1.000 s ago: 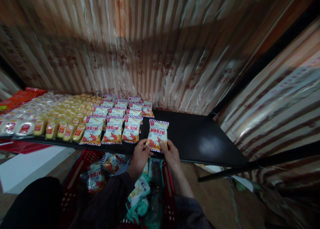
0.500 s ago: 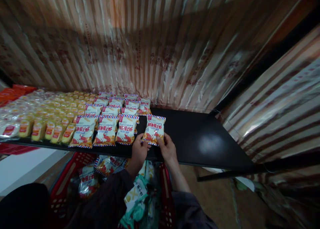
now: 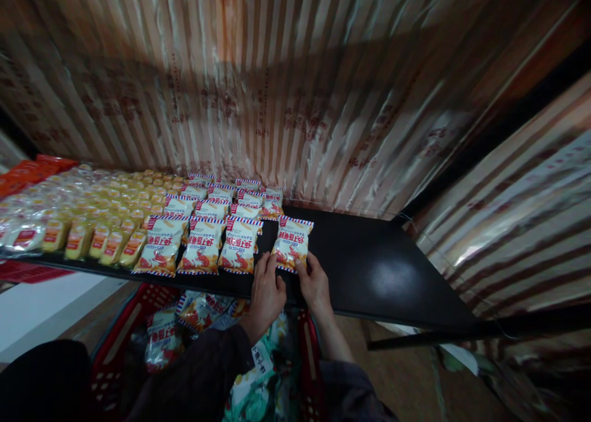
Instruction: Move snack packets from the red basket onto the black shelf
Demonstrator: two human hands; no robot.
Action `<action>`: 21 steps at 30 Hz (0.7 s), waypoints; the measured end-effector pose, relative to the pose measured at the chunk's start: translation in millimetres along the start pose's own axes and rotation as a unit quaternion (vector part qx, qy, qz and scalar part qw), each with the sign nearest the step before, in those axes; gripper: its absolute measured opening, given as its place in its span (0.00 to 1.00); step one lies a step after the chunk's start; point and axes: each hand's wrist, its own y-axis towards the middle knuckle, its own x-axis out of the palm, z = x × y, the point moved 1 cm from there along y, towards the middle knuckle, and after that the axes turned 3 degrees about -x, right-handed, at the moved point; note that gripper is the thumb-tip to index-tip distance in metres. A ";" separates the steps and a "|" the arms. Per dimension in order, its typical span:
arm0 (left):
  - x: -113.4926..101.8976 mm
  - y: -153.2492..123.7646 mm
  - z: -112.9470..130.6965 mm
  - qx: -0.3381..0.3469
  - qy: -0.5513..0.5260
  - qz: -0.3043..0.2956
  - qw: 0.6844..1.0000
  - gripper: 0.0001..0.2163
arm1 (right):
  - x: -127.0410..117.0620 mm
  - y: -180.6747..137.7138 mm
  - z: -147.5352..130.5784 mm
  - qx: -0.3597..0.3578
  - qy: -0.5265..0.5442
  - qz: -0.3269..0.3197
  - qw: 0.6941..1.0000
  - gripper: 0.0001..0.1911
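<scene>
A white and orange snack bag [image 3: 292, 240] with red lettering and striped ends is at the shelf's front, right of the other bags. My right hand [image 3: 317, 283] grips its lower right corner, thumb over the front and fingers along the side. At the lower left corner, my left hand [image 3: 268, 291] has its fingers stretched out flat, back of the hand up, touching or nearly touching the bag. Beside it on the left, a front row of matching bags [image 3: 239, 246] leans back, with several more behind.
On the black shelf [image 3: 364, 256], yellow packaged cakes [image 3: 111, 246] and clear-wrapped packs [image 3: 25, 234] fill the left side, with orange packages [image 3: 30, 175] beyond. Below stands a red basket [image 3: 108, 348] holding snack bags and green packets [image 3: 256, 373]. A striped sheet [image 3: 295, 90] hangs behind.
The bag has moved slightly farther back onto the shelf. My left hand has loosened from it, turned palm down and straightened its fingers, while my right hand stays at its corner. The view has shifted slightly.
</scene>
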 end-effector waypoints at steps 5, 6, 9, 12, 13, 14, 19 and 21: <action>-4.1 5.3 1.7 0.036 0.061 -0.035 0.997 0.27 | 3.0 4.7 -0.7 -0.020 -0.014 -0.002 1.000 0.26; -4.2 6.9 1.6 0.038 0.067 -0.038 0.996 0.27 | 3.8 6.1 -0.9 -0.024 -0.015 0.000 1.000 0.25; -2.7 12.9 1.5 0.049 0.071 -0.040 0.995 0.27 | 6.4 13.2 -1.1 -0.034 -0.017 0.010 0.999 0.24; 0.0 20.5 2.1 0.057 0.074 -0.040 0.995 0.28 | 10.2 25.2 -0.3 -0.035 -0.011 0.019 0.999 0.23; 0.9 23.1 2.6 0.059 0.076 -0.041 0.995 0.28 | 11.7 30.0 0.3 -0.034 -0.008 0.021 0.999 0.22; 1.7 25.7 3.1 0.060 0.078 -0.041 0.994 0.28 | 13.5 34.9 0.9 -0.033 -0.003 0.023 0.999 0.22; 5.2 36.4 5.6 0.063 0.078 -0.030 0.995 0.27 | 26.5 56.1 4.1 -0.031 0.030 0.011 0.999 0.22; 6.8 40.5 5.8 0.057 0.079 -0.027 0.995 0.27 | 32.4 61.4 4.2 -0.028 0.030 0.008 0.999 0.22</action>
